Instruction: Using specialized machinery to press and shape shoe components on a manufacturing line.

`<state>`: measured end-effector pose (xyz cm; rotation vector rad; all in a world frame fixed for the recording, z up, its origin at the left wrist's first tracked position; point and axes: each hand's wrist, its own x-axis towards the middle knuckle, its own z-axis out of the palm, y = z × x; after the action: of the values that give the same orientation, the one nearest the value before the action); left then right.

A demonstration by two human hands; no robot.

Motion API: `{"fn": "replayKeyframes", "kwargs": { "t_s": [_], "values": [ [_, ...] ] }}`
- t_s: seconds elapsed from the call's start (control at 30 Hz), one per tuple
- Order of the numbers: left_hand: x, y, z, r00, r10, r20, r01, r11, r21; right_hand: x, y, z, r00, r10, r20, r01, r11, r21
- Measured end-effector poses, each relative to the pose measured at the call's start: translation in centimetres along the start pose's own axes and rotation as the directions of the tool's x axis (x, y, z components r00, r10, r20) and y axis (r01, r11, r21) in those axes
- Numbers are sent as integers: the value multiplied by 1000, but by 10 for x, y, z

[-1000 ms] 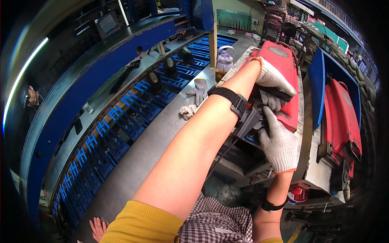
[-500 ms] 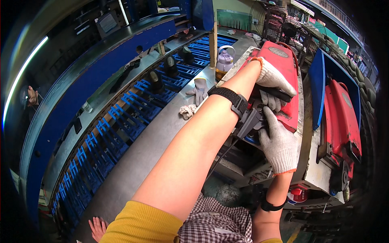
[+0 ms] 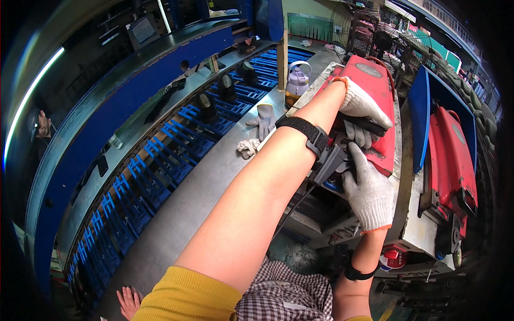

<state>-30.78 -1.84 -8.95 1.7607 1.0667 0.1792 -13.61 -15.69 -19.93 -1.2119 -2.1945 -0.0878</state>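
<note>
My left hand (image 3: 365, 105), in a white knit glove with an orange cuff, reaches over the front of a red machine cover (image 3: 369, 80). It is closed on a black piece (image 3: 369, 126) whose kind I cannot make out; grey-looking glove fingers show just below it. Right below, my right hand (image 3: 369, 192), gloved the same way, has its fingertips at the dark parts under the cover's front end. Its fingers are bent around something that is mostly hidden. A dark grey angular part (image 3: 327, 165) juts out beside my left wrist strap.
A loose grey glove (image 3: 263, 120) and a crumpled white cloth (image 3: 248, 148) lie on the metal bench (image 3: 198, 198). Blue slatted racks (image 3: 155, 166) run along the left. Near the machine stands a lilac bottle (image 3: 297, 80). Another person's bare hand (image 3: 128, 302) rests at lower left. A second red machine (image 3: 452, 155) is on the right.
Both my hands hold nearly the same place at the machine. The person at the far left has shifted slightly.
</note>
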Motion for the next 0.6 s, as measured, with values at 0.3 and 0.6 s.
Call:
{"fn": "replayKeyframes", "kwargs": {
  "t_s": [0.3, 0.6],
  "values": [
    [4, -5, 0, 999, 35, -20, -36, 998, -50, 0, 2, 2, 1000, -12, -5, 12, 1000, -7],
    [3, -1, -1, 998, -35, 60, 41, 994, -97, -1, 2, 2, 1000, -17, -16, 17, 1000, -7]
  ]
}}
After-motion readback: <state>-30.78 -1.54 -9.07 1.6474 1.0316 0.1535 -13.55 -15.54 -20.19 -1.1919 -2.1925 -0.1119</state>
